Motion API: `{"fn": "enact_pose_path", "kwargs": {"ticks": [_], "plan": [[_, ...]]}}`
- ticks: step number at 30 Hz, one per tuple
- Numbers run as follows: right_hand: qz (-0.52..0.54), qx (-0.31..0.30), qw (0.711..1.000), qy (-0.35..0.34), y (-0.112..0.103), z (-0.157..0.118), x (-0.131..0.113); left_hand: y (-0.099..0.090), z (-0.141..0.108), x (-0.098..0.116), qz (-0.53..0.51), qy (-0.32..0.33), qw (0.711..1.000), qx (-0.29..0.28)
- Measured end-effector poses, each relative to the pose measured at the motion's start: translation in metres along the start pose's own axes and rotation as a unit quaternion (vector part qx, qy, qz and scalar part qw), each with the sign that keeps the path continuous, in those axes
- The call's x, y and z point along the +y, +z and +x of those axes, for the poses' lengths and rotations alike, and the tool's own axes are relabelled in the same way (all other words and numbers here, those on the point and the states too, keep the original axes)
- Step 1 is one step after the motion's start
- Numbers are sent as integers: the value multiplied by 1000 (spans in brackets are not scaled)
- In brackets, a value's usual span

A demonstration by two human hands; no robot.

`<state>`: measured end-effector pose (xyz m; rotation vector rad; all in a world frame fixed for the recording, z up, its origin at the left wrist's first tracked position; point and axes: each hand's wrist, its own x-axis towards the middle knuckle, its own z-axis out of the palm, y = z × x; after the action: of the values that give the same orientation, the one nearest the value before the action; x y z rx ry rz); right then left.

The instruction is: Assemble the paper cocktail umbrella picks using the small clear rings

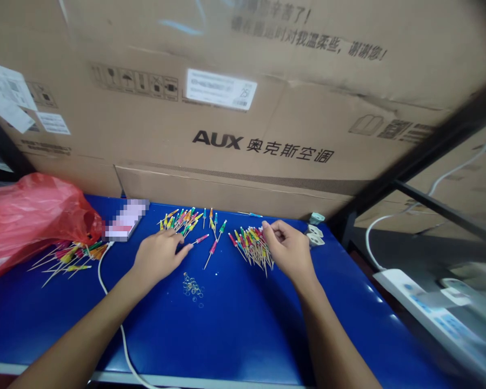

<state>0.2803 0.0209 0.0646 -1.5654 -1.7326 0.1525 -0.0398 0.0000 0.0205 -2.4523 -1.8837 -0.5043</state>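
My left hand (161,254) rests by a loose heap of paper cocktail umbrellas (181,219), its thumb stretched out apart from the index finger. The thumb tip reaches the stick end of a pink cocktail umbrella (202,238); no grip on it shows. Curled fingers of my right hand (289,246) touch the right side of a denser pile of closed umbrellas (251,246), whose sticks point toward me. Whatever those fingers hold is hidden. Between the hands lie a few single umbrellas, one of them pink (213,247). Small rubber bands (193,287) lie nearer to me.
A red plastic bag (35,216) and more umbrellas (70,256) are at the left. Beside them lies a phone (127,219) with a white cable (123,335). A large cardboard box (263,124) walls off the back. Pale plastic pieces (315,235) and a power strip (429,313) are right.
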Motion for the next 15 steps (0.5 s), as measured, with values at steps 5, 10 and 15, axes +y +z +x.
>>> {"fn": "enact_pose_path", "kwargs": {"ticks": [5, 10, 15], "plan": [[60, -18, 998, -2, 2, -5, -7, 7, -2, 6, 21, 27, 999, -8], [197, -122, 972, -25, 14, -20, -30, -3, -2, 13, -134, 23, 989, 49], [241, -228, 940, -76, 36, -38, -48, -2, -8, 37, -344, 61, 935, 53]]}}
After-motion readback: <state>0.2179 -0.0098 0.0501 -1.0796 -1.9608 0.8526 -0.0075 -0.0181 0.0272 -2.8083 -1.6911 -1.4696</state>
